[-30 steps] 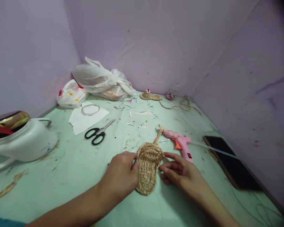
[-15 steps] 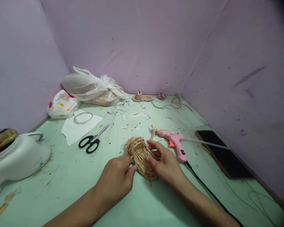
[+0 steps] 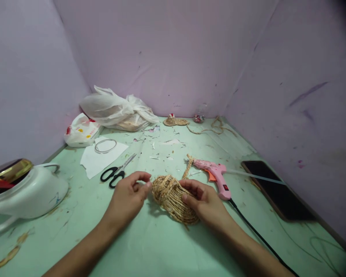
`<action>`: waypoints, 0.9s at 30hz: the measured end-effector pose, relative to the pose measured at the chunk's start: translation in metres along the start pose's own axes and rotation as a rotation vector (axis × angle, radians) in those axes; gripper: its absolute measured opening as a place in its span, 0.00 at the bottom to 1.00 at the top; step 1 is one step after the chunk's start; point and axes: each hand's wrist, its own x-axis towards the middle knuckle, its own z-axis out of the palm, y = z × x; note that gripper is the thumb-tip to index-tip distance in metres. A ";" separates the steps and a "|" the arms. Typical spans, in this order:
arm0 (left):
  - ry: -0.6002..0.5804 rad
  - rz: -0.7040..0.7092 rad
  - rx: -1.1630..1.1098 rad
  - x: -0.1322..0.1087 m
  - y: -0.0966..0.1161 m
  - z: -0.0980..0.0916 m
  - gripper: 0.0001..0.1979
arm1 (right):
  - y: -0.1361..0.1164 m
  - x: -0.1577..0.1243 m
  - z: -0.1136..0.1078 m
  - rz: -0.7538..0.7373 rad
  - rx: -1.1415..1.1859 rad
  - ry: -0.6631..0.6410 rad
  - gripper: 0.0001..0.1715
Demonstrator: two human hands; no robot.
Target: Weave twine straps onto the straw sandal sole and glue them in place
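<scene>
A small slipper of coiled straw cord (image 3: 177,202) is held slightly tilted above the table, its rounded, banded toe end pointing up-left. My right hand (image 3: 203,198) grips its right edge, thumb on the upper face and fingers behind. Beside the toe's left edge is my left hand (image 3: 131,196), fingers curved and thumb a little apart from the forefinger, with nothing seen between them. A loose braided cord end (image 3: 188,168) rises behind the slipper towards the nozzle of a pink glue gun (image 3: 212,170), which lies right of it with a glue stick in its back.
Black-handled scissors (image 3: 113,175) and white paper (image 3: 89,159) with a wire coil (image 3: 105,146) lie left. A white pot (image 3: 40,194) stands far left, a phone (image 3: 273,188) right. A finished-looking slipper (image 3: 175,122), bead jar (image 3: 198,118) and plastic bag (image 3: 118,111) sit along the back wall.
My left hand has let go of the slipper's lower left side and moved up-left, beside the toe. The slipper has turned slightly in my right hand, and the view has shifted a little.
</scene>
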 end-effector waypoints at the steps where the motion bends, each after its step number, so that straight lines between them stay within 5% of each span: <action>1: 0.109 0.104 0.077 -0.003 0.000 0.001 0.09 | 0.001 0.000 0.001 -0.003 0.004 0.018 0.14; 3: 0.236 0.335 0.230 -0.011 0.000 0.003 0.09 | 0.003 0.001 0.003 -0.009 0.010 0.071 0.15; 6: 0.204 0.530 0.453 -0.019 -0.003 0.010 0.11 | 0.006 0.002 0.008 -0.007 0.007 0.119 0.15; 13: 0.339 0.546 0.699 -0.022 -0.008 0.026 0.10 | 0.006 0.001 0.012 -0.082 -0.060 0.126 0.15; 27: 0.165 0.737 0.665 -0.022 -0.002 0.033 0.14 | 0.011 -0.001 0.014 -0.123 -0.098 0.153 0.21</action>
